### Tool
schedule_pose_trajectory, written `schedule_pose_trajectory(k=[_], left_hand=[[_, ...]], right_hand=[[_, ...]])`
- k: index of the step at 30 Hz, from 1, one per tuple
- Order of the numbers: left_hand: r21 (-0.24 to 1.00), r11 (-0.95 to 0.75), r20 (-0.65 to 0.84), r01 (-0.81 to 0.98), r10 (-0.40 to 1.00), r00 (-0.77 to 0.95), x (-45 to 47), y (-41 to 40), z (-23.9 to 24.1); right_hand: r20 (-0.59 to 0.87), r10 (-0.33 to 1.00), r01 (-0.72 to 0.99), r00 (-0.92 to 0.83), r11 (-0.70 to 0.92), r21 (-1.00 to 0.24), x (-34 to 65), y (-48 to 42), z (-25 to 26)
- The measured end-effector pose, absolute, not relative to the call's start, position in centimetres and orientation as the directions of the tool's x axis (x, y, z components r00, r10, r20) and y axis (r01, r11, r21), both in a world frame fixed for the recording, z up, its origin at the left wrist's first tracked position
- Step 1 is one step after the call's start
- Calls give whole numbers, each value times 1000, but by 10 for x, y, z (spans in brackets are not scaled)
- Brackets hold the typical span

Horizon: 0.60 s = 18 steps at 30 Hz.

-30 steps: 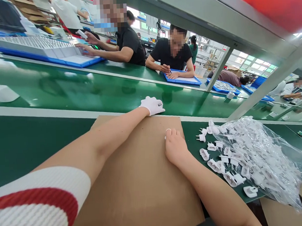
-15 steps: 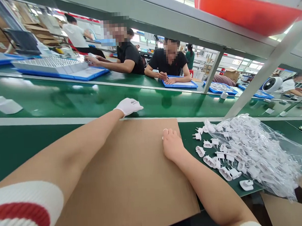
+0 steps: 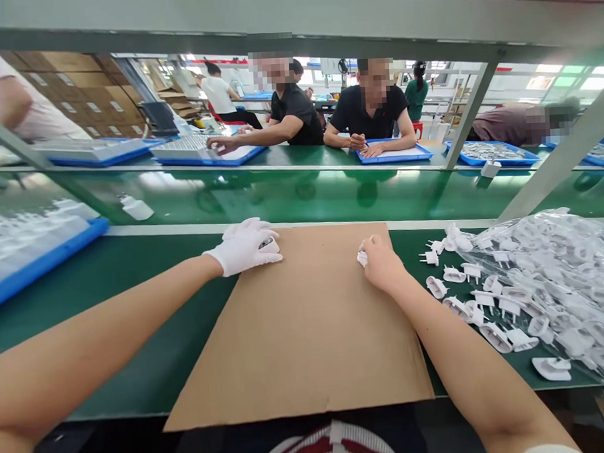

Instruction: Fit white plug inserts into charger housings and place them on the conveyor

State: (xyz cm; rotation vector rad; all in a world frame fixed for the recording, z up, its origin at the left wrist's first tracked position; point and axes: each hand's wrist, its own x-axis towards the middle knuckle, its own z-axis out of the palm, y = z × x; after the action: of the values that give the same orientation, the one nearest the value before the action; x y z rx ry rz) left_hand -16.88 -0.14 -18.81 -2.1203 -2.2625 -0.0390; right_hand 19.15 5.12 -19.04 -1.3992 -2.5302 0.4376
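At cardboard [image 3: 311, 333], gloved left hand [image 3: 247, 247] grasping small object [image 3: 268, 242], right hand [image 3: 384, 263] holding white piece [image 3: 362, 258]

The left hand [image 3: 243, 248] is white-gloved, the ribbed knitwear [image 3: 326, 452] red-striped.

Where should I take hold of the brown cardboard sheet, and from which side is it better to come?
Probably by the middle of its near edge, from the camera wearer's side, thumbs above and fingers below. The brown cardboard sheet lies flat, and its near edge seems to reach slightly past the front of the green table, so its underside should be accessible there.
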Motion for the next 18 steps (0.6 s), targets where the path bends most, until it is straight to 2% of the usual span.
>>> schedule_pose_trajectory(k=[2,4,6,9,13,18], left_hand=[[-60,25,56,998,998,-22,-172,-9,-190],[-80,-13,57,997,998,18,-173,-11,-191],[-83,-53,48,995,997,57,-171,-9,-192],[-117,-149,59,982,986,156,-162,-5,-193],[-203,-227,124,953,959,255,-153,-6,-195],[-232,-187,118,954,969,219,-164,-11,-198]], right_hand=[[71,874,678,-482,423,-601,194,59,-193],[14,900,495,-435,252,-832,196,65,-195],[-92,901,304,-425,47,-951,195,67,-195],[-191,876,108,-442,-160,-981,194,66,-192],[-295,822,-48,-488,-362,-931,192,63,-188],[-317,763,-92,-563,-439,-894,196,62,-185]])
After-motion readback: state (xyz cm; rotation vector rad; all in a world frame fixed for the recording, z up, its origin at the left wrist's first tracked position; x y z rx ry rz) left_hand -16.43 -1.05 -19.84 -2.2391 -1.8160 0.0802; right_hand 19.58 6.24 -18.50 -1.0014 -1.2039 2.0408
